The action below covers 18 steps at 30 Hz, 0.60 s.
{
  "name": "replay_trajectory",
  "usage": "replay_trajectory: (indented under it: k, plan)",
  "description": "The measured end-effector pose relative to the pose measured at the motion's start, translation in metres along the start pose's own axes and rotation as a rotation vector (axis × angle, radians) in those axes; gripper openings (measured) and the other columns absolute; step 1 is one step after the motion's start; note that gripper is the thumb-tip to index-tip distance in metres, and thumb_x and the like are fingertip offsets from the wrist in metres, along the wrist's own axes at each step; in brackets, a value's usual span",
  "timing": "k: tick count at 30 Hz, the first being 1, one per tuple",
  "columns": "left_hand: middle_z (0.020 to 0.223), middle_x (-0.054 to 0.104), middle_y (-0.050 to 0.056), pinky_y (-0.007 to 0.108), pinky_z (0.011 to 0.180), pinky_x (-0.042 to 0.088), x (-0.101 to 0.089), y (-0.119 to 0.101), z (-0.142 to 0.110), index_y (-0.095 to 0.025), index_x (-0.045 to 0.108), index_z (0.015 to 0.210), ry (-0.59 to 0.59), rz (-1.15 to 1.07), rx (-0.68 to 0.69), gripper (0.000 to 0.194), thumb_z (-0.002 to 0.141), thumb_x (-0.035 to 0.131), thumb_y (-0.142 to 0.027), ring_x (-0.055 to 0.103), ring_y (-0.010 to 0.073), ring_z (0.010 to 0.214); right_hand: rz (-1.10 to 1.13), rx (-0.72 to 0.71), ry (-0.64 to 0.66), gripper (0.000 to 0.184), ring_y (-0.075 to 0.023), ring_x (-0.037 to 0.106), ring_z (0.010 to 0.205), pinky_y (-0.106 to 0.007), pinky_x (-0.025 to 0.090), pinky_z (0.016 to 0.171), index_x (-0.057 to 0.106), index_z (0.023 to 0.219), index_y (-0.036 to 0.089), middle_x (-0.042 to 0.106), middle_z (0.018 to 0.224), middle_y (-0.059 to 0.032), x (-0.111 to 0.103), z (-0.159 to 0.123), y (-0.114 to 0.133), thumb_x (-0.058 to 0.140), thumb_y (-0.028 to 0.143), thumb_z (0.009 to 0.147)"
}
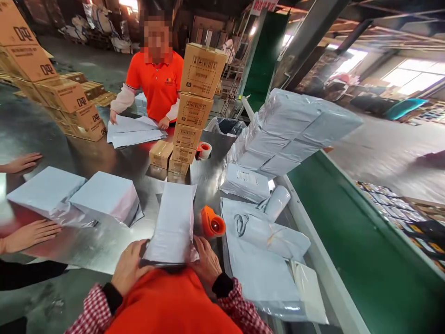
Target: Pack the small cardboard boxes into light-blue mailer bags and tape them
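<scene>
A white poly mailer package (174, 222) lies lengthwise on the metal table (104, 246) right in front of me. My left hand (129, 268) grips its near left corner with curled fingers. At the near right corner, my right hand (207, 260) presses down with fingers closed on the bag. An orange tape dispenser (212, 222) sits just right of the package. Flat empty mailers (264, 260) are piled to my right.
Two packed white parcels (79, 197) lie at left by another person's hands (29, 234). A person in an orange shirt (156, 83) handles mailers across the table. A stack of cartons (194, 106) stands mid-table. Wrapped bundles (295, 130) and a green conveyor (347, 241) lie right.
</scene>
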<state>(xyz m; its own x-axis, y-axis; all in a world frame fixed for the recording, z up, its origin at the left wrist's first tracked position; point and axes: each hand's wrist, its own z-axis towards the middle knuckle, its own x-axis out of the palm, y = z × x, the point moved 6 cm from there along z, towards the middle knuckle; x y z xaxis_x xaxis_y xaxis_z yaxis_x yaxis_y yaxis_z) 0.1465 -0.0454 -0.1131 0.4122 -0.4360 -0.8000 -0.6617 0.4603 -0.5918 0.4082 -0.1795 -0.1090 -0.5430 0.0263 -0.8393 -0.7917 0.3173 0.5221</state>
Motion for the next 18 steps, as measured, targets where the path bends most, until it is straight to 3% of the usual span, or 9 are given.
replay_trajectory:
  k: [2,4,7,10,13,15,17,18]
  plan:
    - [0.126,0.061,0.018,0.044,0.103,0.047,0.008,-0.019,0.011,-0.012,0.056,0.127,0.032,0.105,0.092,0.053,0.078,0.063,-0.029,0.058,0.0337,0.117,-0.137,-0.146,-0.044,0.052,-0.0283,0.057,0.118,-0.041,0.049,0.101,0.058,0.131,0.013,0.06,0.129,-0.0173,0.002,-0.001,0.021,0.059,0.015,0.079]
    - [0.119,0.063,0.018,0.042,0.097,0.05,0.019,-0.023,0.018,-0.012,0.06,0.121,0.069,0.171,0.103,0.042,0.08,0.053,-0.015,0.06,0.0304,0.111,-0.246,-0.234,-0.001,0.033,-0.0248,0.062,0.103,-0.037,0.054,0.09,0.067,0.114,0.014,0.067,0.111,-0.014,0.014,0.0,0.03,0.048,0.009,0.087]
    - [0.109,0.066,0.015,0.04,0.093,0.051,0.035,-0.016,0.016,-0.016,0.064,0.112,0.149,0.206,0.118,0.036,0.083,0.043,-0.009,0.061,0.0277,0.106,-0.298,-0.294,0.09,0.028,-0.0233,0.063,0.093,-0.033,0.055,0.078,0.07,0.099,0.016,0.069,0.097,-0.0109,0.028,0.002,0.025,0.045,0.008,0.091]
    - [0.11,0.066,0.014,0.039,0.092,0.051,0.038,-0.004,0.01,-0.019,0.067,0.103,0.256,0.169,0.076,0.034,0.084,0.041,-0.01,0.062,0.0272,0.105,-0.217,-0.263,0.116,0.033,-0.0235,0.062,0.102,-0.033,0.053,0.086,0.07,0.109,0.016,0.069,0.108,-0.0112,0.023,0.002,0.013,0.047,0.005,0.088]
    - [0.103,0.068,0.01,0.037,0.091,0.052,0.021,0.006,0.009,-0.022,0.068,0.09,0.273,-0.054,-0.003,0.019,0.084,0.051,-0.026,0.063,0.026,0.101,-0.056,-0.166,0.139,0.029,-0.0206,0.065,0.093,-0.03,0.051,0.085,0.072,0.103,0.016,0.071,0.099,-0.0086,0.001,0.0,0.005,0.048,0.008,0.088]
    - [0.093,0.068,0.007,0.038,0.09,0.052,0.004,0.01,0.012,-0.022,0.065,0.08,0.197,-0.216,-0.071,0.026,0.083,0.055,-0.046,0.063,0.0262,0.096,0.066,-0.062,0.087,0.026,-0.0185,0.065,0.081,-0.028,0.051,0.078,0.071,0.096,0.015,0.071,0.087,-0.0068,-0.02,0.0,0.0,0.046,0.016,0.091]
    - [0.097,0.068,0.008,0.041,0.093,0.051,-0.009,0.011,0.02,-0.021,0.063,0.087,0.049,-0.281,-0.159,0.039,0.079,0.057,-0.059,0.063,0.0282,0.099,0.134,0.04,0.028,0.031,-0.0213,0.067,0.09,-0.03,0.051,0.081,0.067,0.112,0.013,0.071,0.102,-0.0104,-0.035,0.003,-0.003,0.054,0.03,0.09]
    - [0.105,0.068,0.011,0.043,0.096,0.05,-0.01,0.009,0.024,-0.02,0.061,0.096,-0.013,-0.275,-0.182,0.047,0.075,0.06,-0.062,0.063,0.0296,0.104,0.13,0.083,0.037,0.047,-0.0247,0.066,0.101,-0.032,0.051,0.086,0.062,0.124,0.013,0.069,0.115,-0.0138,-0.036,0.007,-0.003,0.063,0.038,0.085]
